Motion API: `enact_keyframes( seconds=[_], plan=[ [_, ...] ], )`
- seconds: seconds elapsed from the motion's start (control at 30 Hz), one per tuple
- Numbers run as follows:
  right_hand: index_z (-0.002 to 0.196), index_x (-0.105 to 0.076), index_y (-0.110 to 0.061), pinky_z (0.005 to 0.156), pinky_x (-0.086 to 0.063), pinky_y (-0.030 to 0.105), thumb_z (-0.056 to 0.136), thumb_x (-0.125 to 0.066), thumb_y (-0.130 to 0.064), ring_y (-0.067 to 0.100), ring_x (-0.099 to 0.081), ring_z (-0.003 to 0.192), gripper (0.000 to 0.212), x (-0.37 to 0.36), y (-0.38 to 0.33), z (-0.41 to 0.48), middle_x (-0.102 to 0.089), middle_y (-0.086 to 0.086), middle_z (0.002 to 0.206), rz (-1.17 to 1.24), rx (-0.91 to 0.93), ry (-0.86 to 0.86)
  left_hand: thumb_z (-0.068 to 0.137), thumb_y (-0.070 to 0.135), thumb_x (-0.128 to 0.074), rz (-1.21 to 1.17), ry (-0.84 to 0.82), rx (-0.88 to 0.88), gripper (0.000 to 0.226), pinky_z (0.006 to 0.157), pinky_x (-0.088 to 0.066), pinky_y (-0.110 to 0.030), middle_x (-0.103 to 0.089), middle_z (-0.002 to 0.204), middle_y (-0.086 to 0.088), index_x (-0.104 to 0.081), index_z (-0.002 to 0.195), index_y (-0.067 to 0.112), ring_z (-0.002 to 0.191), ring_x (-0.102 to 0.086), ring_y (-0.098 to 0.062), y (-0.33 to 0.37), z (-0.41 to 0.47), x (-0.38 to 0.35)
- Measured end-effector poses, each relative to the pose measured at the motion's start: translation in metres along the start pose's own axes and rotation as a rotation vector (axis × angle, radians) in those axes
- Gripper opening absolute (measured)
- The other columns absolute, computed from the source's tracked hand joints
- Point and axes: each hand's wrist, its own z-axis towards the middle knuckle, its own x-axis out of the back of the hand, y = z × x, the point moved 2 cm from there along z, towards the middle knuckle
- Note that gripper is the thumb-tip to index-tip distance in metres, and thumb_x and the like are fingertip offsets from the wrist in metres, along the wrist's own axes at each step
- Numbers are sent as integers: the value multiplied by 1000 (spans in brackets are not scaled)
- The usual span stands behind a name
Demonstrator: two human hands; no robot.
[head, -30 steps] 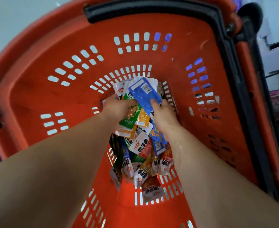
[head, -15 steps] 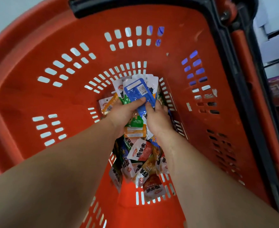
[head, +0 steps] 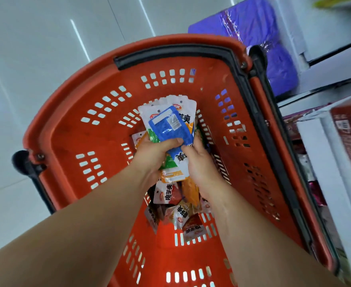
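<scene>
since they are clamped as one fan, the snack packets (head: 188,106) hang over the middle of the basket (head: 71,141), probably to lift out together. the left hand (head: 153,152) grips their lower ends, thumb across the blue packet (head: 170,129); the right hand (head: 201,162) pinches beside it. loose packets (head: 169,196) lie on the basket's floor; a purple pack (head: 253,27) sits beyond its far rim, clear.

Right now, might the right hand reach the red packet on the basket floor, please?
Probably not yet: nothing covers the red packet, but the right hand is full, gripping the packet bundle.
</scene>
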Motion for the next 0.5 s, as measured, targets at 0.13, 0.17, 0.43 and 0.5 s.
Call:
enact_keyframes(
  seconds=[0.13, 0.17, 0.43, 0.5],
  plan=[
    [123, -64, -45, 99, -55, 31, 107, -50, -19, 6, -69, 113, 34, -3, 4, -19, -73, -15, 120, -1, -48, -48, 80, -4, -79, 1, -14, 49, 41, 75, -62, -40, -79, 110, -15, -70, 118, 8, 94, -78, -33, -1, -15, 12],
    [122, -65, -43, 104, -54, 39, 106, -51, -24, 10, -68, 115, 28, -4, 4, -20, -72, -10, 124, -1, -47, -42, 80, -1, -79, -14, -26, 80, 41, 75, -62, -40, -78, 111, -16, -71, 118, 8, 93, -77, -33, -3, -19, 16],
    [156, -38, -39, 119, -40, 42, 100, -45, -53, 10, -47, 141, 58, -17, 9, -15, -49, -8, 155, -44, 3, 53, 84, 15, -78, -103, -40, 104, 43, 92, -60, -44, -77, 119, -12, -71, 125, 8, 109, -75, -30, -13, -21, 6],
    [152, -42, -42, 119, -39, 42, 94, -43, -62, 10, -46, 142, 62, -22, 13, -14, -49, -8, 155, -56, -5, 55, 92, 13, -74, -119, -10, 82, 35, 94, -60, -43, -77, 120, -12, -71, 127, 9, 110, -75, -28, -15, -19, 2]
  ],
)
